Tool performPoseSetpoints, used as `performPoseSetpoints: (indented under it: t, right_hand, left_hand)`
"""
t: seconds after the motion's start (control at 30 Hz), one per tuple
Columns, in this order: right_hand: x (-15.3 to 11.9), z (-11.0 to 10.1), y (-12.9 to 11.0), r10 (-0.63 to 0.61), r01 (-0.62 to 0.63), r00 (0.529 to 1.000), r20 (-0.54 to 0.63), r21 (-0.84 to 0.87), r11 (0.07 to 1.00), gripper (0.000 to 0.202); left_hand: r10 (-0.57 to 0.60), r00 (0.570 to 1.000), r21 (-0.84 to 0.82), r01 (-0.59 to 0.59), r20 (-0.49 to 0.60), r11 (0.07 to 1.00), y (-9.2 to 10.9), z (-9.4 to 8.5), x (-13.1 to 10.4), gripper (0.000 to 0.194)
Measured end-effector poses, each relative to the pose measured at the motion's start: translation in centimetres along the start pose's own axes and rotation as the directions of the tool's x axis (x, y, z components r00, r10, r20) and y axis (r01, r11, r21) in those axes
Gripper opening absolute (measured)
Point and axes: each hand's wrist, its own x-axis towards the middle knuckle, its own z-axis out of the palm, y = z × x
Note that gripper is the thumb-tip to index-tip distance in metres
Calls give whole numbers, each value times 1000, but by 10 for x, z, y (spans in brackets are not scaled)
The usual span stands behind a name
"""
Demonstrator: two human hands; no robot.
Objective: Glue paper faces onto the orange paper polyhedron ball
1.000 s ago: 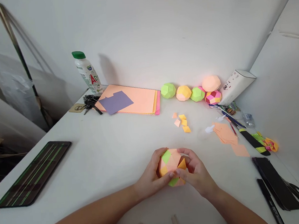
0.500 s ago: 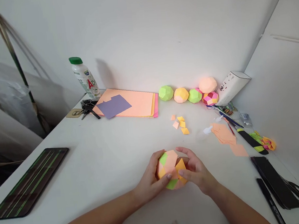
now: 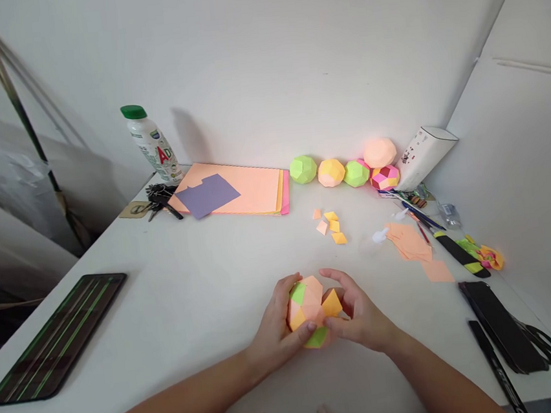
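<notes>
White bottle (image 3: 152,143): big "AD", red A, green D; smaller print on it too tiny to read from where I'm standing. Black marker (image 3: 496,364): pale lettering, illegible. White carton (image 3: 426,161): dark marks, can't tell from here if that's text.

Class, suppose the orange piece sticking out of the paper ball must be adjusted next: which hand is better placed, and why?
Probably the right hand: its thumb and fingers are close around the orange piece. The left hand is cupped around the paper ball's opposite side, supporting it.
</notes>
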Motion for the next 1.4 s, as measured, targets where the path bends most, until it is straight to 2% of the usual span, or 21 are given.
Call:
performPoseSetpoints:
  t: [0.1, 0.17, 0.27, 0.37, 0.43, 0.53, 0.7, 0.83, 1.07, 1.4]
  right_hand:
    - [0, 2, 1, 7, -7, 1000, 5, 2, 1000, 70]
    - [-1, 3, 1, 13, -13, 1000, 24, 5, 1000, 72]
    - [-3, 3, 1, -3, 5, 999, 54, -34, 999, 71]
    - [-3, -2, 1, -56, 62, 991, 121, -42, 997, 71]
    - [-2, -7, 2, -107, 107, 982, 156, 3, 994, 68]
    - [2, -13, 2, -174, 168, 973, 150, 53, 984, 60]
    - [5, -13, 4, -207, 207, 969, 133, 21, 978, 41]
    - [2, -9, 4, -232, 235, 957, 173, 5, 972, 34]
    - [-1, -4, -1, -299, 314, 931, 211, -40, 949, 31]
    - [-1, -4, -1, -252, 264, 959, 126, -86, 961, 20]
  left_hand:
    - [69, 998, 52, -68, -10, 996, -1, 1, 0, 65]
    - [174, 985, 100, -171, -20, 980, -1, 1, 1, 64]
    - [363, 932, 175, -361, 20, 916, 0, -1, 2, 62]
    - [452, 889, 207, -457, 75, 865, 2, -2, 3, 59]
    - [448, 892, 205, -450, 58, 869, 4, -3, 3, 56]
    - [395, 919, 191, -386, -10, 903, 7, -4, 4, 49]
    - [325, 943, 172, -310, -71, 935, 13, -5, 5, 29]
    - [267, 963, 169, -257, -40, 951, 17, -8, 2, 19]
    - [277, 960, 164, -280, 37, 946, 20, -9, 3, 9]
    - [175, 984, 12, -175, 24, 984, 17, -13, 4, 24]
